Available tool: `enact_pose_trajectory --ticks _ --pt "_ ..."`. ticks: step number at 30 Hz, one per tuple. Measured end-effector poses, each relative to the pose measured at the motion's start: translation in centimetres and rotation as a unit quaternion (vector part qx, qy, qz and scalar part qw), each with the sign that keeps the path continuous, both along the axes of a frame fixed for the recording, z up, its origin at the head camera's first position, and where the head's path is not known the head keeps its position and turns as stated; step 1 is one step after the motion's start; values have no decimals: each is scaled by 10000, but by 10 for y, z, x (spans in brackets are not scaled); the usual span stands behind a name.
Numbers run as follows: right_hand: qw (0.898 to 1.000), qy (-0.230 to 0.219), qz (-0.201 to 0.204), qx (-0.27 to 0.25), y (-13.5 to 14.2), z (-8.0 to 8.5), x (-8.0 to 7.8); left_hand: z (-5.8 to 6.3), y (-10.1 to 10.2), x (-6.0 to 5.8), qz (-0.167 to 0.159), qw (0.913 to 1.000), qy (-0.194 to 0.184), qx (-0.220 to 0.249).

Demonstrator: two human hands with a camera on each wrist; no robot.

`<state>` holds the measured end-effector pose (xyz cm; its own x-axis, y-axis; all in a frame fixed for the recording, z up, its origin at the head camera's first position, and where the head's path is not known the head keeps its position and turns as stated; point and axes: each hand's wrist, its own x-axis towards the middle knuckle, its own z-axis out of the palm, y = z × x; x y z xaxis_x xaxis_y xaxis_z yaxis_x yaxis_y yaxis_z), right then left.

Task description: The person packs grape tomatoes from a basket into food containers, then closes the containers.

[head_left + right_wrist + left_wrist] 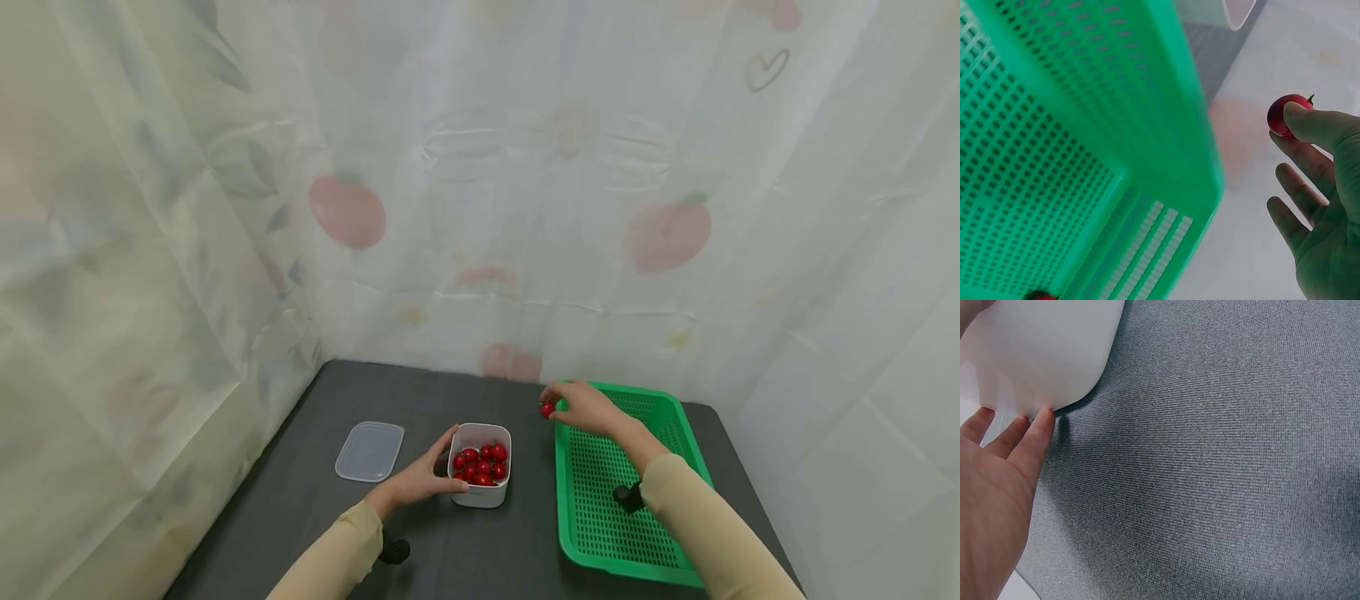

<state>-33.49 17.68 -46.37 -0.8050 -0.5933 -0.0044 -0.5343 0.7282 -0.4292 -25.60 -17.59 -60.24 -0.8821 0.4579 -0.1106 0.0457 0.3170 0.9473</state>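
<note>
In the head view, a white square container (480, 497) holds several cherry tomatoes (483, 468). My left hand (420, 481) grips it from the left, thumb at the near rim and fingers along its side; the left wrist view shows fingertips (1041, 419) against the container wall (1047, 350). Between thumb and index finger, my right hand (588, 408) pinches one red cherry tomato (1288, 114) with a small green stem. That hand is raised by the far left corner of the green basket (566, 500), its other fingers spread loosely.
A translucent square lid (370, 452) lies left of the container on the dark grey table (450, 550). Another red tomato (1041, 296) sits in the basket, partly cut off in the right wrist view. Printed curtains (480, 208) hang behind and at both sides.
</note>
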Motion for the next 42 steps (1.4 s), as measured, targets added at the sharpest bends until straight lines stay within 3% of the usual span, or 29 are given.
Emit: enact_pose_trajectory --ticks 11,24,42 --pt "9985 -75 524 -126 -48 -9 -8 1 2 0 68 10000 -48 -32" --pt "9947 42 1017 169 -85 -15 -4 2 2 0 -30 9999 -115 44" --pt "9934 34 856 767 -110 -34 1 0 2 1 18 9999 -101 -5"
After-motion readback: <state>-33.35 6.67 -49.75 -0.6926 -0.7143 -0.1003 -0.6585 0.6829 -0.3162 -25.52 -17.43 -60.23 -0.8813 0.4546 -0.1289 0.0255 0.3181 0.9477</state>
